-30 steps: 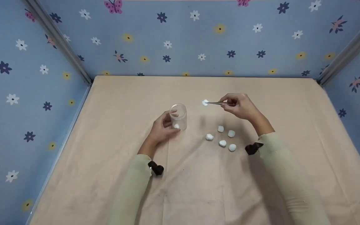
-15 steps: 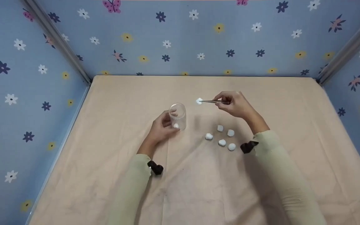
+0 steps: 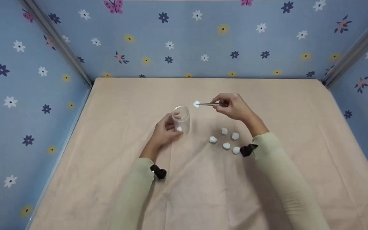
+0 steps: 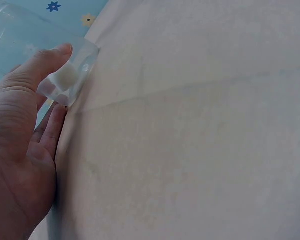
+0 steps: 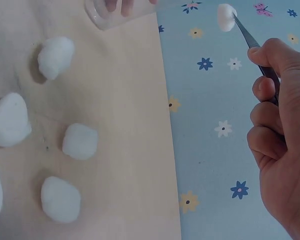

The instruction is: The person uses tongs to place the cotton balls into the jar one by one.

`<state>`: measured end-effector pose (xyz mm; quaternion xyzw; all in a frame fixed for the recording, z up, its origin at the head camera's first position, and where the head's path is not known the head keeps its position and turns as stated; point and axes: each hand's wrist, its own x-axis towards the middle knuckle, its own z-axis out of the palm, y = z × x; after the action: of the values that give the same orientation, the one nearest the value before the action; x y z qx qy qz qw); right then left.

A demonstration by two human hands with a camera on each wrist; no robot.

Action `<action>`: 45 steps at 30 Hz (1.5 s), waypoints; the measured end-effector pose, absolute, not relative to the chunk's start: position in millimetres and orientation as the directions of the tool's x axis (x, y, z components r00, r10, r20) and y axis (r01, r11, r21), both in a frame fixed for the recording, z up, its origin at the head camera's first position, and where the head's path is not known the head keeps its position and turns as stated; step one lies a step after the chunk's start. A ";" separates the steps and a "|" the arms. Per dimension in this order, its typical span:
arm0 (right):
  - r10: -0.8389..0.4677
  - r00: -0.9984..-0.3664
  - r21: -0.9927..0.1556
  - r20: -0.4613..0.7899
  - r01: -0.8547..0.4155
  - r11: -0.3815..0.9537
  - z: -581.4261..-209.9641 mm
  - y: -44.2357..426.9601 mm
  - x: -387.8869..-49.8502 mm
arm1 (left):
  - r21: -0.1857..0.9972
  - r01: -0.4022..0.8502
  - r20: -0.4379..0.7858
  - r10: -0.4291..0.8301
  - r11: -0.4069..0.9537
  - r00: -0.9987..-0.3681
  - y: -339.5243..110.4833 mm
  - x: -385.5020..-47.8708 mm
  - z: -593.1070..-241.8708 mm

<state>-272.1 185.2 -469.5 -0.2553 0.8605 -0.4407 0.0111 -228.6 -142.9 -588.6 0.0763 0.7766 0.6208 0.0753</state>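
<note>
Worktop cloth point(image 3: 196, 191): plain pale peach. Wall point(image 3: 190, 35) beyond far edge: light blue, scattered white, yellow, navy flowers point(image 3: 223, 29), pink butterflies point(image 3: 113, 6). Posts point(image 3: 63, 43) at far corners: grey. Balls point(image 3: 213, 139): plain white. Jar point(image 3: 186, 123): clear, colourless. Tweezers point(image 3: 205, 104): metallic grey. Sleeves point(image 3: 284, 169): pale green.

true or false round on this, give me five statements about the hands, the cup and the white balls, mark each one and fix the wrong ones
1. The right hand holds tweezers that pinch a white ball. True.
2. The left hand grips a clear cup. True.
3. The clear cup is empty. False: one ball inside shows through its wall.
4. Five loose balls lie on the beige cloth. True.
5. The white ball in the tweezers is inside the clear cup. False: it is held outside, apart from the rim.
</note>
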 end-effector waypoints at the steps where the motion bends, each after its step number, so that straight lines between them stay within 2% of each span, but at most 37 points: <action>1: -0.452 -0.867 -0.764 0.208 -0.433 0.479 -469.6 183.7 -272.6 | 0.975 0.024 -0.024 0.210 0.222 -0.977 -143.0 -228.6 -588.6; 20: -0.514 -0.825 -0.750 0.235 -0.490 0.444 -465.1 155.6 -272.0 | 0.977 0.017 -0.027 0.203 0.214 -0.979 -141.6 -228.7 -588.4; 45: -0.543 -0.805 -0.746 0.238 -0.509 0.429 -467.9 135.2 -269.7 | 0.974 0.026 -0.022 0.205 0.226 -0.978 -141.8 -229.8 -590.3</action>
<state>-269.7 135.2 -467.9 -0.3114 0.8450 -0.4344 0.0194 -229.8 -141.8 -590.3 0.0742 0.7796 0.6176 0.0728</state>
